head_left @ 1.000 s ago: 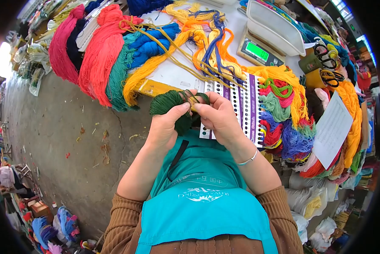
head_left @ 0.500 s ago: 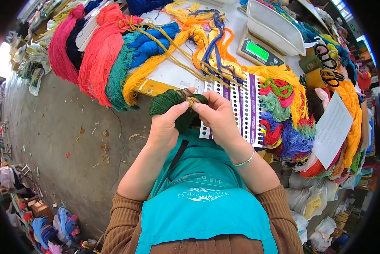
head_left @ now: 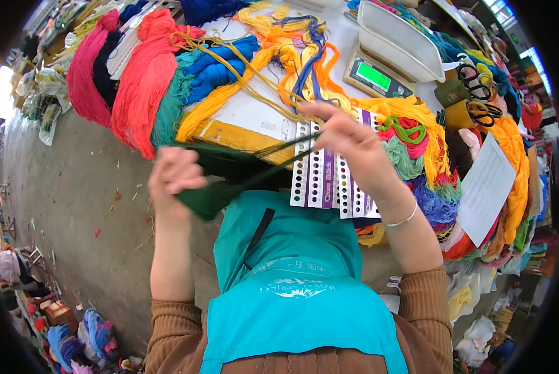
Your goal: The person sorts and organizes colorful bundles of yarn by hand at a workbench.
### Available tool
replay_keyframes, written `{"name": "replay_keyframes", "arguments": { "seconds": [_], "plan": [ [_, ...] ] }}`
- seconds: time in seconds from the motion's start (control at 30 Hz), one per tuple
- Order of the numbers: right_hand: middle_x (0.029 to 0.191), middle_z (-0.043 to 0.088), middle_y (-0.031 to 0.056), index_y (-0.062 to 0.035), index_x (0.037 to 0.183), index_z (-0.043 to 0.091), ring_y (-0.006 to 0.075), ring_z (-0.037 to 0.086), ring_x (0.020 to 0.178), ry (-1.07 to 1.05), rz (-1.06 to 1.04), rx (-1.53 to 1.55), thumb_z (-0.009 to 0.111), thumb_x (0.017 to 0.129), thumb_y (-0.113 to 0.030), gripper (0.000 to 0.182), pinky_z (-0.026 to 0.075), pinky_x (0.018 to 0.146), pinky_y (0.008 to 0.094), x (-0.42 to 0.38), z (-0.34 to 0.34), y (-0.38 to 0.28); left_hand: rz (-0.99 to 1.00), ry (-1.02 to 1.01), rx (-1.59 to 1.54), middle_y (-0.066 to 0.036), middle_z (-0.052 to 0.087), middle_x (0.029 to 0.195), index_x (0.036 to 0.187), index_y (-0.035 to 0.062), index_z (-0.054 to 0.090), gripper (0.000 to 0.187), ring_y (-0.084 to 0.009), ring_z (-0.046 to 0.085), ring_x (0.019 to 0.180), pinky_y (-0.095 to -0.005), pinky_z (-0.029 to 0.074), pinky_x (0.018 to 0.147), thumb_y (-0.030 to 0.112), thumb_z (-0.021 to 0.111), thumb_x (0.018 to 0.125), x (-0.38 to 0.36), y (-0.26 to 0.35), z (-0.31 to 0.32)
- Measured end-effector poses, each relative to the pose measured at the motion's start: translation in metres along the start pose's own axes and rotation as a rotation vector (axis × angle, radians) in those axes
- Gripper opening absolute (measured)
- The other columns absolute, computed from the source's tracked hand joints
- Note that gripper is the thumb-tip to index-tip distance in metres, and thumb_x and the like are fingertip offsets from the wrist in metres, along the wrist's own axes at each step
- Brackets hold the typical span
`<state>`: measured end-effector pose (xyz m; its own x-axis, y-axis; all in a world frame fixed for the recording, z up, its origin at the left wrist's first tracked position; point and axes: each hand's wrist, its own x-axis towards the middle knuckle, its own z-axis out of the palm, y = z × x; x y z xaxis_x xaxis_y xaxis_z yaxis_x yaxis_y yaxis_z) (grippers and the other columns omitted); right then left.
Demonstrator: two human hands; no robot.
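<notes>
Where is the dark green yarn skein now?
In the head view, mostly left of centre, the dark green yarn skein stretches between the left hand and the right hand.

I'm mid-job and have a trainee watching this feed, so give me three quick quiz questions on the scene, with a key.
1. Dark green yarn stretches between the left hand and the right hand. Where is it bunched thickest? A) by the left hand; B) by the right hand; C) equally by both.
2. True or false: the bracelet is on the left arm.
3. Fill in: the scale's display is lit ____.

Key: 1. A; 2. False; 3. green.
</notes>
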<state>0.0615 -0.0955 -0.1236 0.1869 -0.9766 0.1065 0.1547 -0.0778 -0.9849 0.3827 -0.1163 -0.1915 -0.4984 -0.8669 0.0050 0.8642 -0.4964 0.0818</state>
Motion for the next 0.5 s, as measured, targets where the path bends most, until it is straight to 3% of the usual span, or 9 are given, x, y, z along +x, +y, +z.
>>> {"name": "replay_keyframes", "arguments": {
  "seconds": [0.07,0.13,0.2,0.23,0.33,0.37,0.4,0.43,0.5],
  "plan": [
    [0.112,0.066,0.0137,-0.0036,0.084,0.060,0.0168,0.064,0.094,0.210,0.001,0.549,0.054,0.095,-0.010,0.014,0.050,0.084,0.0300,0.012,-0.009,-0.020,0.125,-0.024,-0.212,0.004,0.038,0.063,0.076,0.0102,0.047,0.028,-0.0058,0.040,0.048,-0.0228,0.043,0.054,0.017,0.045,0.104,-0.015,0.039,0.004],
    [0.085,0.064,0.0089,-0.0066,0.073,0.051,0.0119,0.060,0.078,0.260,-0.091,0.677,0.052,0.095,-0.013,0.023,0.048,0.070,0.0254,0.022,-0.059,-0.032,0.347,0.078,-0.216,0.002,0.036,0.062,0.079,0.0060,0.050,0.026,-0.0082,0.035,0.049,-0.0219,0.039,0.051,0.014,0.046,0.103,-0.046,0.089,-0.012],
    [0.064,0.047,0.0012,-0.0089,0.069,0.045,0.0086,0.044,0.057,0.179,-0.085,0.545,0.052,0.095,-0.012,0.027,0.036,0.054,0.0227,0.026,-0.135,-0.058,0.464,0.143,-0.065,0.002,0.035,0.062,0.081,0.0051,0.050,0.024,-0.0091,0.033,0.050,-0.0234,0.036,0.050,0.014,0.046,0.103,-0.088,0.152,-0.052],
    [0.061,0.034,-0.0026,-0.0109,0.068,0.043,0.0071,0.028,0.050,0.497,-0.173,0.347,0.052,0.094,-0.013,0.029,0.023,0.046,0.0240,0.025,-0.149,-0.076,0.568,0.240,-0.003,0.002,0.034,0.060,0.081,0.0053,0.050,0.024,-0.0093,0.033,0.050,-0.0237,0.035,0.050,0.014,0.047,0.103,-0.110,0.177,-0.066],
    [0.064,0.043,-0.0028,-0.0101,0.076,0.050,0.0059,0.028,0.044,0.692,-0.254,0.024,0.056,0.094,-0.014,0.020,0.022,0.041,0.0223,0.009,-0.266,-0.123,0.888,0.606,0.183,0.003,0.031,0.056,0.081,0.0067,0.051,0.023,-0.0101,0.032,0.049,-0.0244,0.035,0.051,0.013,0.047,0.102,-0.171,0.237,-0.092],
    [0.067,0.049,-0.0008,-0.0098,0.076,0.051,0.0059,0.032,0.043,0.893,-0.285,-0.113,0.058,0.094,-0.015,0.020,0.023,0.040,0.0225,0.000,-0.301,-0.139,0.966,0.690,0.215,0.004,0.031,0.056,0.081,0.0075,0.051,0.022,-0.0103,0.031,0.049,-0.0242,0.035,0.051,0.013,0.047,0.102,-0.185,0.248,-0.093],
    [0.072,0.056,0.0000,-0.0091,0.083,0.059,0.0067,0.041,0.050,0.764,-0.469,-0.910,0.059,0.094,-0.018,0.014,0.030,0.045,0.0221,-0.020,-0.379,-0.151,1.043,0.775,0.248,0.004,0.030,0.055,0.081,0.0082,0.051,0.022,-0.0106,0.031,0.048,-0.0241,0.035,0.052,0.014,0.047,0.102,-0.196,0.257,-0.093],
    [0.078,0.063,0.0009,-0.0084,0.090,0.067,0.0076,0.050,0.057,0.842,-0.787,-1.657,0.061,0.093,-0.021,0.014,0.036,0.050,0.0217,-0.040,-0.453,-0.163,1.080,0.782,0.262,0.004,0.029,0.055,0.083,0.0086,0.051,0.020,-0.0101,0.029,0.048,-0.0236,0.035,0.052,0.016,0.049,0.102,-0.207,0.268,-0.096],
    [0.090,0.067,0.0010,-0.0078,0.098,0.069,0.0097,0.058,0.073,1.199,-0.491,-0.932,0.062,0.092,-0.019,0.015,0.043,0.062,0.0233,-0.060,-0.480,-0.212,1.060,0.701,0.307,0.004,0.028,0.056,0.089,0.0071,0.055,0.017,-0.0090,0.029,0.048,-0.0231,0.034,0.051,0.018,0.051,0.101,-0.211,0.270,-0.096]
  ]
}}
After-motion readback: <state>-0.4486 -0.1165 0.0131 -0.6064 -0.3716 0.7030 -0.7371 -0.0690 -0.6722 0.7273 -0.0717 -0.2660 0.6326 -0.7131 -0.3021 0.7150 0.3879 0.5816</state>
